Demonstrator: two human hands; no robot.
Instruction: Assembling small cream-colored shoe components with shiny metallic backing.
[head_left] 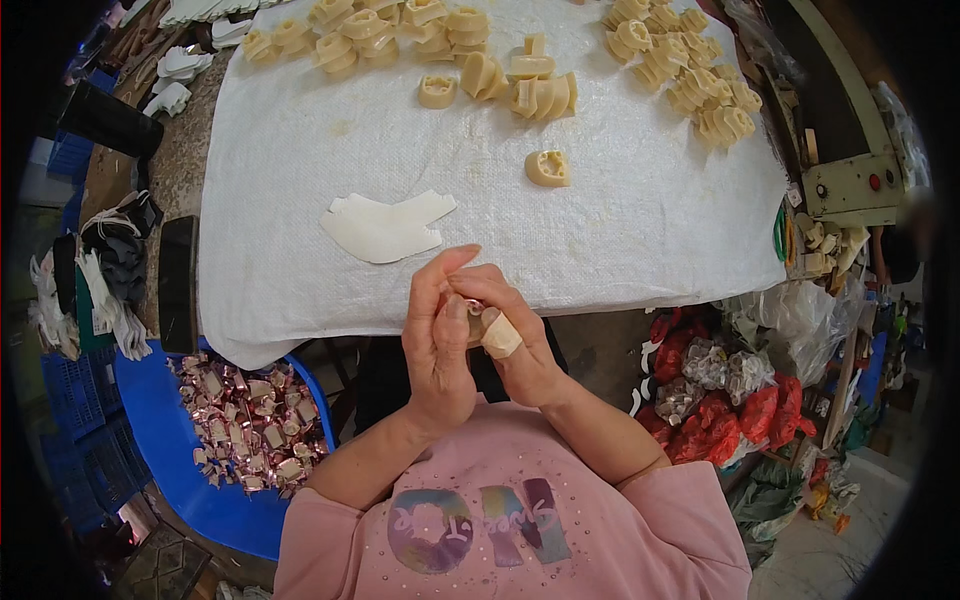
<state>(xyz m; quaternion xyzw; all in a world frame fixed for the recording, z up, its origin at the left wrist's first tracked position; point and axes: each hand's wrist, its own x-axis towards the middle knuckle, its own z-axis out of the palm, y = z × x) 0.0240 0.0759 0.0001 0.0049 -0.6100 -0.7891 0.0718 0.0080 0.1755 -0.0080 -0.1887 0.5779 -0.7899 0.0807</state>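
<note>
My left hand [438, 345] and my right hand [520, 335] are cupped together in front of my chest, just off the near edge of the table. Their fingers are closed round a small piece, mostly hidden, of which only a shiny bit [474, 307] shows between them. Beige tape [501, 337] is wrapped round my right thumb. Beyond the hands, a white curved cut-out sheet [388, 226] lies flat on the white woven cloth [640, 240]. A single cream heel-shaped block [547, 169] rests farther back, to the right of the sheet.
Cream blocks are heaped at the back left [370, 35] and back right [690, 75]. A blue basin [235, 530] at lower left holds many pink metallic pieces [255, 425]. A dark phone-like slab [179, 285] lies by the cloth's left edge. Red plastic bags [715, 425] sit at right.
</note>
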